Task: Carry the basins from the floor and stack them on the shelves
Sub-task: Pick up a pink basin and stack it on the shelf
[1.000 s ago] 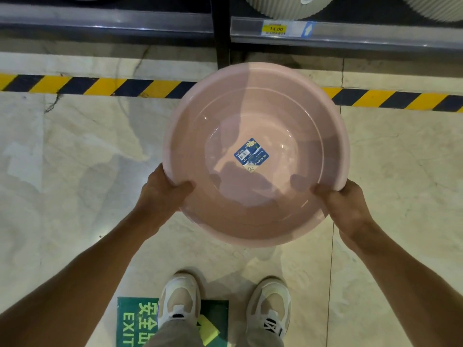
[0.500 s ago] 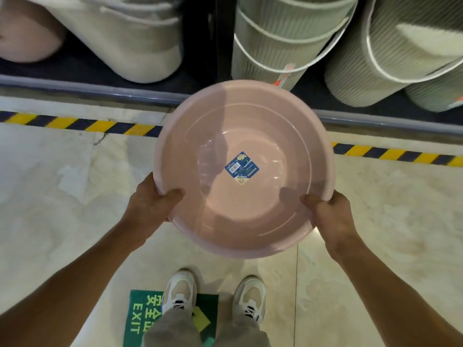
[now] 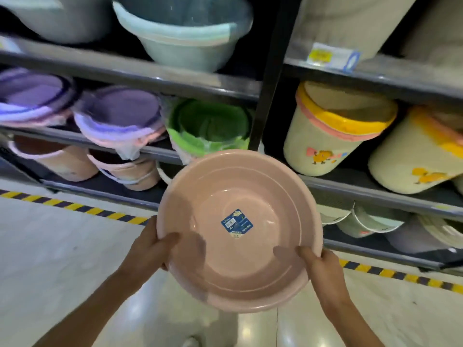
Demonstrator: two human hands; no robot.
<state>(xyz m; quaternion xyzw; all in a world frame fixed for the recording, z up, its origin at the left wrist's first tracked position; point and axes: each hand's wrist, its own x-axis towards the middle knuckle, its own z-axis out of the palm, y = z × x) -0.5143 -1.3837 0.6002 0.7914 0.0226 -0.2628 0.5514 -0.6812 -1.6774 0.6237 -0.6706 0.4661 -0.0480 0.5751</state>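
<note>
I hold a round pink basin (image 3: pixel 263 186) with a blue label at its bottom, tilted towards me in front of the shelves (image 3: pixel 175 82). My left hand (image 3: pixel 150 249) grips its near left rim, thumb inside. On the near right rim sits my right hand (image 3: pixel 323 269), thumb also inside. The basin hangs in the air at about the height of the lower shelf levels.
The shelves hold purple basins (image 3: pixel 117 113), green basins (image 3: pixel 210 126), a blue-green basin (image 3: pixel 185 43), pink buckets (image 3: pixel 130 171) and cream bins with yellow rims (image 3: pixel 333 131). A black upright post (image 3: pixel 273 71) splits the shelving. Yellow-black tape (image 3: pixel 75 207) marks the pale floor.
The view has swung up from the floor to the shelves. The basin has risen with both hands still on its rim, and several upper shelf levels have come into view.
</note>
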